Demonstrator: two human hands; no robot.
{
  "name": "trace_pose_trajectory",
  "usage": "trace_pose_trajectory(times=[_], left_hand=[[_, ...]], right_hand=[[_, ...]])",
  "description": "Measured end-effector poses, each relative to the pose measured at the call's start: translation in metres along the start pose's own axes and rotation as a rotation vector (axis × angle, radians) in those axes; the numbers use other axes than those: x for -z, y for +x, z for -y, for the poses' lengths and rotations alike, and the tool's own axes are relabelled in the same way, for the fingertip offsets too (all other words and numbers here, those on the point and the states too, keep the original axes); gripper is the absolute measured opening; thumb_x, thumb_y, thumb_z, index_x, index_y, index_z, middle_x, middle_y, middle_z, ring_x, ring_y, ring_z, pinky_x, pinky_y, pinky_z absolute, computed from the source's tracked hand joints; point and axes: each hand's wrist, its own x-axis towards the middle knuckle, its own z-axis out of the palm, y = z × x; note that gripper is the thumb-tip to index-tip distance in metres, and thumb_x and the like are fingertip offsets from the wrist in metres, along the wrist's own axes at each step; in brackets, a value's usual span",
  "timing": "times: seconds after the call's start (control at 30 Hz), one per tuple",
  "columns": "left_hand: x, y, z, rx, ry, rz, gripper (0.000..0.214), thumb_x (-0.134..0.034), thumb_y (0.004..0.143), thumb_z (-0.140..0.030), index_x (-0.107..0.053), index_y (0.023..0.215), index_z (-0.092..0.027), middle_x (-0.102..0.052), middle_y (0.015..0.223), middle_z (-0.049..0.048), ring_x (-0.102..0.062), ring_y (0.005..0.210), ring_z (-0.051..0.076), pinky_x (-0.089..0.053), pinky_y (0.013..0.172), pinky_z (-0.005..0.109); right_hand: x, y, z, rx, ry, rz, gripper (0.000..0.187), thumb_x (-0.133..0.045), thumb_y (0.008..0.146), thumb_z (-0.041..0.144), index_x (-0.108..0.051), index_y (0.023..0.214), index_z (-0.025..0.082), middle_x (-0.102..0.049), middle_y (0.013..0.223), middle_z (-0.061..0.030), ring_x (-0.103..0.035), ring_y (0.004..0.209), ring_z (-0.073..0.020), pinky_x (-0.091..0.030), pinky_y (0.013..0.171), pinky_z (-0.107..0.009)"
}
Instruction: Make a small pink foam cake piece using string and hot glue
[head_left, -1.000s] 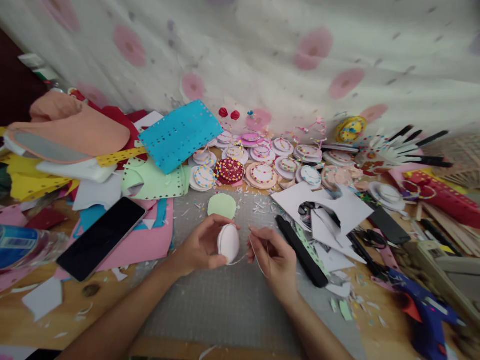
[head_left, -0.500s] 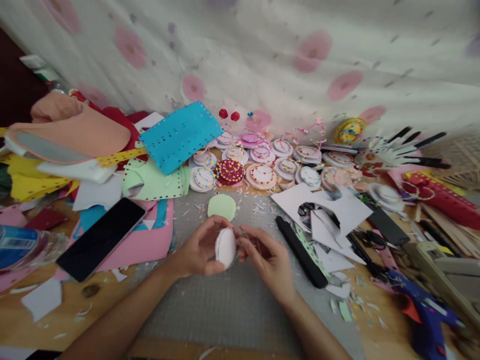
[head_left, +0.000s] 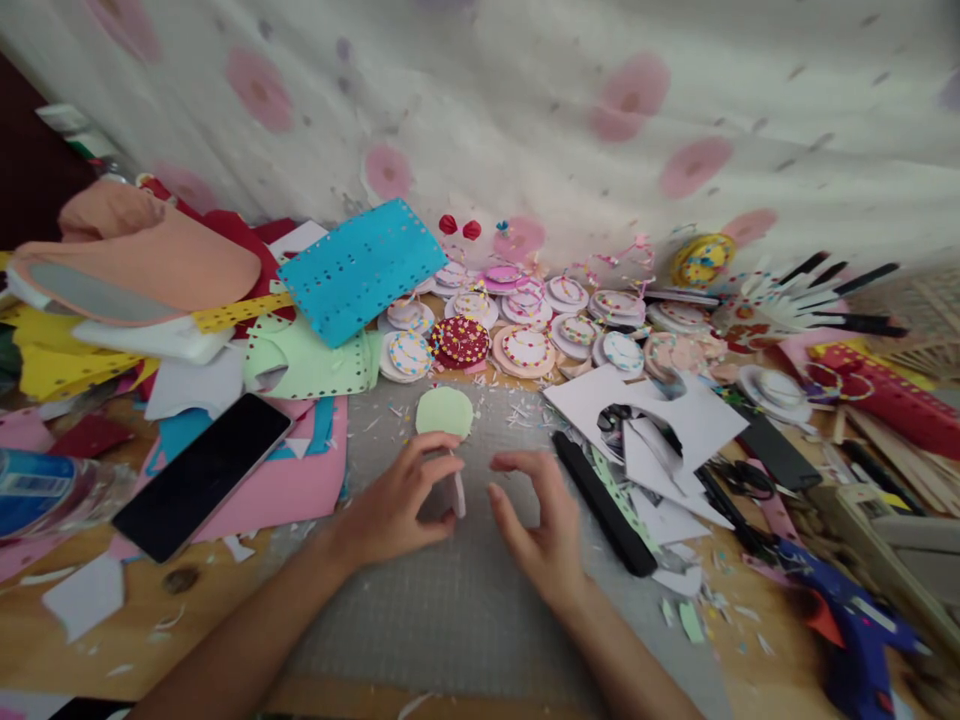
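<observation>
My left hand (head_left: 405,490) grips a small white foam disc (head_left: 460,492) by its rim, between thumb and fingers; the disc stands nearly edge-on to me. Just to its right, my right hand (head_left: 541,515) is open, thumb and index finger apart, and I see nothing between them. Both hands are above a grey cutting mat (head_left: 450,620). Beyond them a pale green round piece (head_left: 444,412) lies flat on the mat.
Rows of small decorated hats (head_left: 525,348) line the back. Left are a phone (head_left: 202,478), a blue punched sheet (head_left: 361,268) and a bottle (head_left: 52,490). Right are a black bar-shaped tool (head_left: 604,505), white paper offcuts (head_left: 675,425) and a blue glue gun (head_left: 855,610).
The white disc has turned from showing its face to nearly edge-on. My right hand has come away from it, its fingers parting from thin strands they pinched before.
</observation>
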Motion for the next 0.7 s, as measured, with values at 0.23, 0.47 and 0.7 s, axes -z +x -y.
trace_pose_trajectory(times=[0.23,0.47,0.7], left_hand=[[-0.007,-0.004,-0.003,-0.078,0.051,0.092,0.044,-0.06,0.084,-0.009,-0.037,0.12,-0.02,-0.043,0.128,0.0177,-0.046,0.129,0.028,-0.049,0.101,0.045],[-0.013,-0.007,0.002,0.002,0.065,0.095,0.038,-0.062,0.084,-0.008,-0.041,0.113,-0.02,-0.046,0.132,0.0193,-0.049,0.128,0.029,-0.051,0.099,0.047],[-0.01,-0.01,-0.001,0.06,0.127,0.169,0.025,-0.051,0.09,-0.009,-0.049,0.113,-0.019,-0.048,0.14,0.017,-0.053,0.128,0.026,-0.051,0.1,0.044]], right_hand=[[-0.003,0.001,-0.001,0.025,-0.061,0.005,0.01,-0.052,0.093,0.016,-0.059,0.093,0.023,-0.064,0.075,-0.0009,-0.06,0.07,-0.0168,-0.045,0.066,-0.031],[-0.003,0.0,-0.005,0.14,-0.155,0.038,0.012,-0.051,0.094,0.016,-0.061,0.098,0.021,-0.064,0.074,-0.0025,-0.058,0.071,-0.0183,-0.043,0.066,-0.033],[-0.009,0.0,-0.004,0.255,-0.226,0.131,0.014,-0.049,0.096,0.019,-0.063,0.098,0.02,-0.067,0.078,-0.0046,-0.057,0.073,-0.0189,-0.042,0.069,-0.035]])
